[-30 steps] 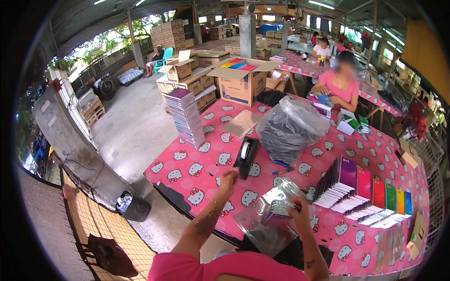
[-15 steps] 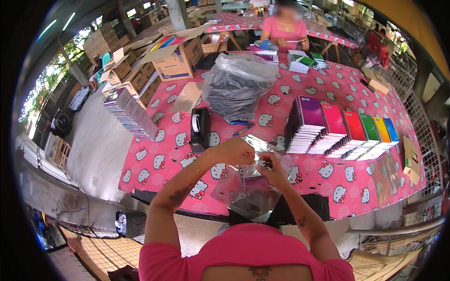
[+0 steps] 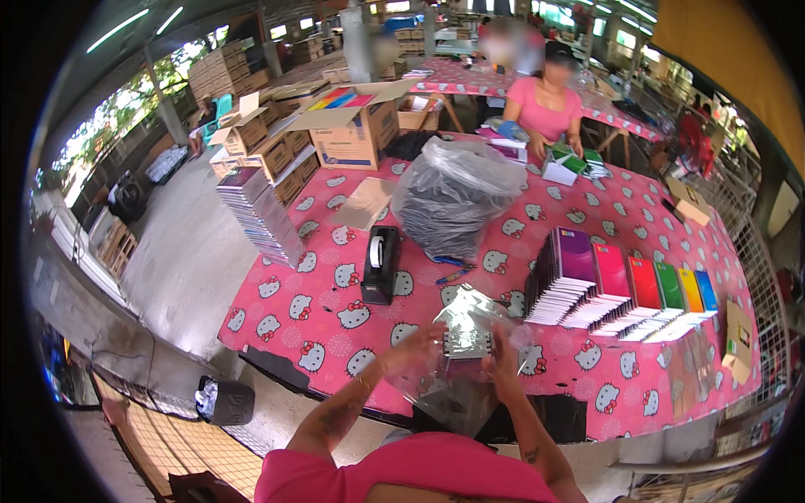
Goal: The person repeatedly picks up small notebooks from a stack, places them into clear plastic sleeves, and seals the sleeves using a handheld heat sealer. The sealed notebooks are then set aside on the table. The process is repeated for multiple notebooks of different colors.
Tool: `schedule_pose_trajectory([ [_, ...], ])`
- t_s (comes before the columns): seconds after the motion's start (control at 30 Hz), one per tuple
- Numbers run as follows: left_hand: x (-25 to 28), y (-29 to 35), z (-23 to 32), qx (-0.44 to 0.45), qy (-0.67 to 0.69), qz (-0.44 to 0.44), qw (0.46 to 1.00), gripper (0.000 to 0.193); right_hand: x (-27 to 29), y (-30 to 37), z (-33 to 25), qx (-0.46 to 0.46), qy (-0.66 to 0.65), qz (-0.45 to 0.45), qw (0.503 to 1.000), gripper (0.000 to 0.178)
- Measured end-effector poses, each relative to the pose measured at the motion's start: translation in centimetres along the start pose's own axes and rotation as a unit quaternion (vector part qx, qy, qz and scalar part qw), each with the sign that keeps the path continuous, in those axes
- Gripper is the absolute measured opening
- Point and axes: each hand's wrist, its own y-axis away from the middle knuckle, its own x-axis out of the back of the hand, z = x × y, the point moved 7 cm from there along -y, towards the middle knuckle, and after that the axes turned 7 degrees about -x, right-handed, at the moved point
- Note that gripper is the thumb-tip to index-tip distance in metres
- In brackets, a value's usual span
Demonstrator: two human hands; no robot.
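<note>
Pink table (image 3: 335, 335), notebook (image 3: 467, 342) inside clear bag (image 3: 457, 394), both hands (image 3: 411, 350) gripping

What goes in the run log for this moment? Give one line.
left hand: holds clear plastic bag | right hand: on bag | in bag: spiral notebook | nearby: tape dispenser, row of coloured notebooks

Open shed, concrete floor (image 3: 180, 251), strip lights (image 3: 117, 32), cardboard boxes (image 3: 260, 138).

Pink cat-patterned tablecloth (image 3: 335, 310); on it, black tape dispenser (image 3: 380, 265), grey plastic sack (image 3: 457, 194), purple-to-blue row of spiral notebooks (image 3: 625, 289).
</note>
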Motion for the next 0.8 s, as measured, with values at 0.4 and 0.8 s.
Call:
schedule_pose_trajectory([
  [0.4,19.6,16.2,7.2,-0.149,-0.199,0.516,0.82,0.062,-7.3,0.3,-1.6,0.094,0.304,-0.006,0.948,0.058],
  [0.8,46.0,14.4,12.9,0.083,-0.456,0.705,0.536,0.098,-2.1,5.8,-0.9,-0.025,0.214,0.104,0.971,0.038],
])
